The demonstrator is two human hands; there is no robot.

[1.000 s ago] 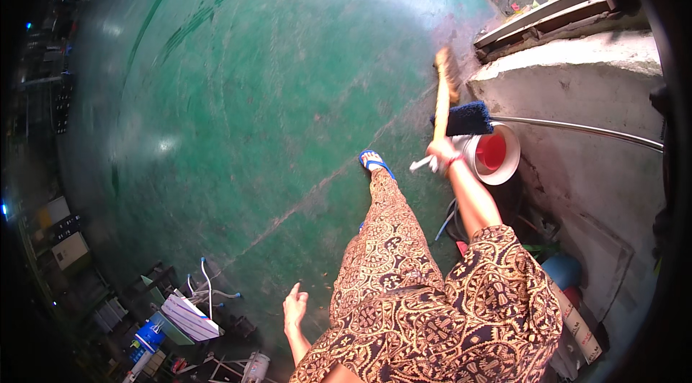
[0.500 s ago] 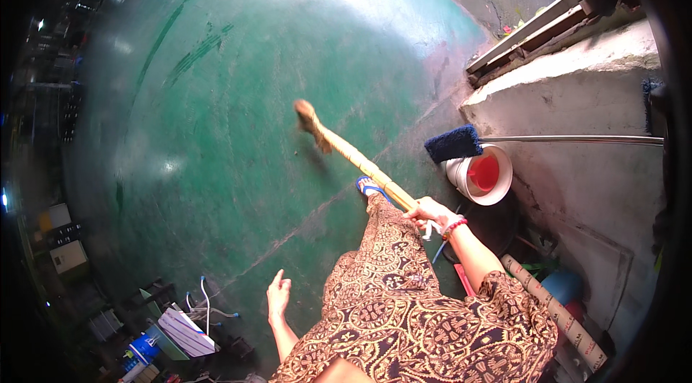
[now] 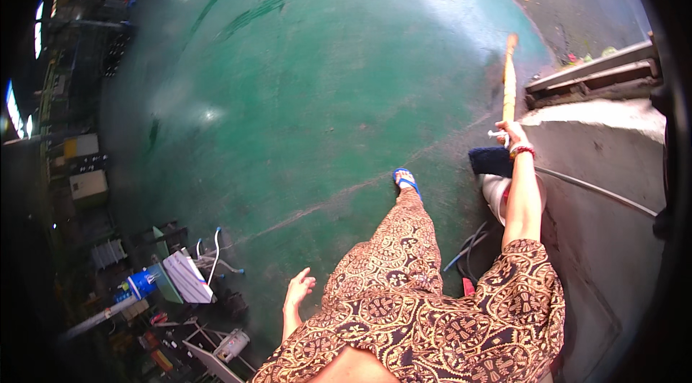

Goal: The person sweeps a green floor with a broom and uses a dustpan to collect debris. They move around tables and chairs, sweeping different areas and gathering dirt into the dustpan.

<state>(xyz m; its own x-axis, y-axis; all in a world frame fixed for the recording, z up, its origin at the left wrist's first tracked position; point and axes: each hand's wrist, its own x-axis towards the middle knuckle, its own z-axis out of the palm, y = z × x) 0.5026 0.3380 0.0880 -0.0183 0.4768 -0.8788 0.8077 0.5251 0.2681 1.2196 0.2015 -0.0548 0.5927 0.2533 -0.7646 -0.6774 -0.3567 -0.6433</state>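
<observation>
- My left hand (image 3: 298, 288) hangs free, fingers loosely parted.
- Green floor (image 3: 310, 109) stretches wide ahead.
- Navy mop head (image 3: 490, 161) and white bucket (image 3: 496, 193) crowd my right forearm.
- My right hand (image 3: 513, 134) grips the broom (image 3: 509, 95), pointing toward the floor's edge.
- Wall (image 3: 595, 141) bounds my right.

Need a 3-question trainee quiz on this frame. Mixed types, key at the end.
1. Multiple choice. What does the right grip hold?
a) a white bucket
b) a yellowish stick
c) a metal pole

2. True or false. The left grip is wrapped around a metal pole.

3. Fill in the colour. The sandal in view is ____.

Key: 1) b. 2) False; it is open with nothing visible in it. 3) blue.
</observation>
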